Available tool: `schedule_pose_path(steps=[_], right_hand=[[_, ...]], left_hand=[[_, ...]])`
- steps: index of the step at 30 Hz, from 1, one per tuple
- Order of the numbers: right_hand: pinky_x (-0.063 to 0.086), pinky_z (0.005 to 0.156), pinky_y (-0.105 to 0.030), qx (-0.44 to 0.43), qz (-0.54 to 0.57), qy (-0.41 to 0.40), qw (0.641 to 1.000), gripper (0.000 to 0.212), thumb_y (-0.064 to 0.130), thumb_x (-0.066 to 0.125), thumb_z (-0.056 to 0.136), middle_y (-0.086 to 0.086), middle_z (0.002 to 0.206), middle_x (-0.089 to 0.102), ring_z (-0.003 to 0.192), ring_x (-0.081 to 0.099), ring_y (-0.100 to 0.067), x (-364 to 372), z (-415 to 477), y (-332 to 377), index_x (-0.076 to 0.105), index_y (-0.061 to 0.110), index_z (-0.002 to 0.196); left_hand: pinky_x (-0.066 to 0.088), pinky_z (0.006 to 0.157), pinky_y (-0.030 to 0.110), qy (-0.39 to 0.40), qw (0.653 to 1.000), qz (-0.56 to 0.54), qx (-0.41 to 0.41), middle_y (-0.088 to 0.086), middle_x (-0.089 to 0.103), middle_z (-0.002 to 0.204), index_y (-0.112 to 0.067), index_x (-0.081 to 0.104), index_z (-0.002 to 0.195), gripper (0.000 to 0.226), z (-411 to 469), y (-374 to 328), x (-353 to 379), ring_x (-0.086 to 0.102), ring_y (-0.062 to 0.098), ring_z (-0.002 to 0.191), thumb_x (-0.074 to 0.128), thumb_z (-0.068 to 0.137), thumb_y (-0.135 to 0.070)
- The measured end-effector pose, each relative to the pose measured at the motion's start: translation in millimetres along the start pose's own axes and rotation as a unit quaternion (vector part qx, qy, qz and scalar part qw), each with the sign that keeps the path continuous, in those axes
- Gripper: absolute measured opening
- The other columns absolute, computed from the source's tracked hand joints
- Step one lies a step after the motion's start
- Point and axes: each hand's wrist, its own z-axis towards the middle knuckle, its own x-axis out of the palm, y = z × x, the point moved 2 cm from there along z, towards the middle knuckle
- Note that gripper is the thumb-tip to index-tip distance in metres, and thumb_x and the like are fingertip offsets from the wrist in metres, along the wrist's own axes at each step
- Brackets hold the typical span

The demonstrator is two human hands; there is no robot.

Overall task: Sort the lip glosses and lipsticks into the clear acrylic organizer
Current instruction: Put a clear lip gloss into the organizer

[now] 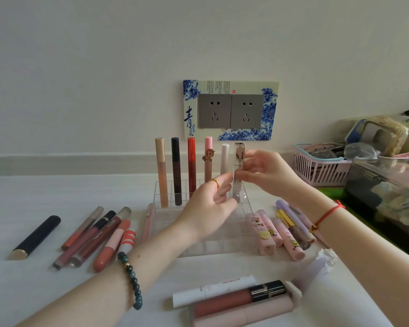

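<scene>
The clear acrylic organizer (pixel 167 214) stands mid-table. Several lip glosses stand upright in its back row: beige (pixel 161 171), dark brown (pixel 176 171), red (pixel 191 166), a pink one with a unicorn (pixel 208 159) and white (pixel 224 159). A silver tube (pixel 239 154) stands at the row's right end, its foot in a compartment. My left hand (pixel 208 206) pinches its lower part between thumb and forefinger. My right hand (pixel 267 175) pinches its middle from the right.
Loose tubes lie left of the organizer (pixel 99 234), right of it (pixel 281 230) and near the front edge (pixel 234 300). A dark tube (pixel 37 236) lies far left. A pink basket (pixel 316 168) and a clear box (pixel 387 185) crowd the right side. Wall sockets (pixel 230 110) are behind.
</scene>
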Motion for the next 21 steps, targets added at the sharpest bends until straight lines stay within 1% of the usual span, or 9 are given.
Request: schedule_pose_path(steps=[3, 7, 10, 12, 14, 16, 18, 20, 21], right_hand=[[0.050, 0.066, -0.007, -0.002, -0.004, 0.003, 1.000, 0.044, 0.011, 0.072, 0.074, 0.005, 0.084, 0.066, 0.075, 0.064, -0.005, -4, -1, 3, 0.056, 0.012, 0.115], [0.051, 0.063, -0.008, -0.015, -0.010, -0.019, 1.000, 0.044, 0.020, 0.071, 0.075, 0.010, 0.089, 0.067, 0.074, 0.066, 0.002, -23, -6, 19, 0.055, 0.024, 0.116], [0.052, 0.069, -0.013, -0.037, -0.001, -0.045, 0.998, 0.036, 0.024, 0.070, 0.076, 0.012, 0.090, 0.068, 0.078, 0.066, 0.003, -42, -16, 35, 0.057, 0.032, 0.108], [0.054, 0.073, -0.015, -0.050, -0.023, -0.038, 0.998, 0.035, 0.025, 0.070, 0.076, 0.011, 0.092, 0.068, 0.082, 0.066, 0.001, -51, -27, 42, 0.058, 0.032, 0.108], [0.053, 0.076, -0.012, -0.052, -0.061, -0.017, 0.997, 0.036, 0.025, 0.070, 0.075, 0.011, 0.091, 0.068, 0.081, 0.066, 0.002, -58, -40, 43, 0.060, 0.029, 0.109], [0.051, 0.075, -0.009, -0.047, -0.109, 0.019, 0.993, 0.032, 0.024, 0.069, 0.076, 0.012, 0.091, 0.067, 0.081, 0.064, 0.004, -65, -57, 38, 0.060, 0.030, 0.106], [0.050, 0.074, -0.008, -0.039, -0.150, 0.051, 0.987, 0.028, 0.023, 0.068, 0.077, 0.013, 0.091, 0.065, 0.081, 0.062, 0.006, -72, -74, 30, 0.059, 0.036, 0.100], [0.052, 0.075, -0.012, -0.025, -0.172, 0.066, 0.983, 0.027, 0.025, 0.067, 0.076, 0.012, 0.092, 0.065, 0.082, 0.062, 0.004, -78, -90, 21, 0.057, 0.041, 0.094], [0.053, 0.076, -0.015, -0.015, -0.179, 0.070, 0.981, 0.026, 0.028, 0.066, 0.074, 0.012, 0.092, 0.065, 0.083, 0.062, 0.003, -82, -98, 16, 0.056, 0.042, 0.094]], left_hand=[[0.030, 0.080, -0.007, -0.005, 1.000, 0.003, 0.001, -0.004, 0.040, 0.143, -0.017, 0.030, 0.139, 0.056, 0, -1, -1, 0.038, -0.002, 0.120, 0.047, 0.088, -0.003], [0.035, 0.084, -0.002, -0.053, 0.998, 0.027, 0.032, -0.006, 0.049, 0.133, -0.020, 0.035, 0.137, 0.054, -2, -5, -3, 0.047, 0.000, 0.114, 0.053, 0.087, -0.008], [0.035, 0.085, -0.003, -0.077, 0.990, 0.082, 0.081, -0.016, 0.055, 0.116, -0.026, 0.040, 0.133, 0.051, -7, -13, 0, 0.051, -0.007, 0.105, 0.057, 0.086, -0.016], [0.033, 0.084, -0.004, -0.052, 0.986, 0.124, 0.102, -0.022, 0.056, 0.109, -0.031, 0.042, 0.131, 0.050, -13, -20, 7, 0.049, -0.013, 0.102, 0.059, 0.085, -0.022], [0.031, 0.085, -0.002, -0.007, 0.979, 0.170, 0.115, -0.020, 0.059, 0.109, -0.036, 0.045, 0.127, 0.048, -20, -26, 18, 0.048, -0.009, 0.105, 0.061, 0.082, -0.032], [0.035, 0.088, 0.009, 0.034, 0.963, 0.236, 0.129, -0.017, 0.062, 0.108, -0.040, 0.048, 0.123, 0.048, -31, -32, 31, 0.051, -0.002, 0.105, 0.059, 0.077, -0.045], [0.038, 0.086, 0.019, 0.043, 0.939, 0.297, 0.166, -0.012, 0.066, 0.101, -0.040, 0.052, 0.117, 0.046, -43, -40, 43, 0.054, 0.003, 0.095, 0.055, 0.073, -0.052], [0.040, 0.081, 0.020, 0.052, 0.928, 0.311, 0.201, -0.012, 0.067, 0.095, -0.037, 0.055, 0.113, 0.045, -53, -46, 55, 0.053, 0.004, 0.087, 0.055, 0.071, -0.053], [0.040, 0.080, 0.021, 0.057, 0.924, 0.317, 0.207, -0.013, 0.067, 0.096, -0.036, 0.055, 0.115, 0.047, -56, -47, 60, 0.052, 0.004, 0.086, 0.055, 0.071, -0.054]])
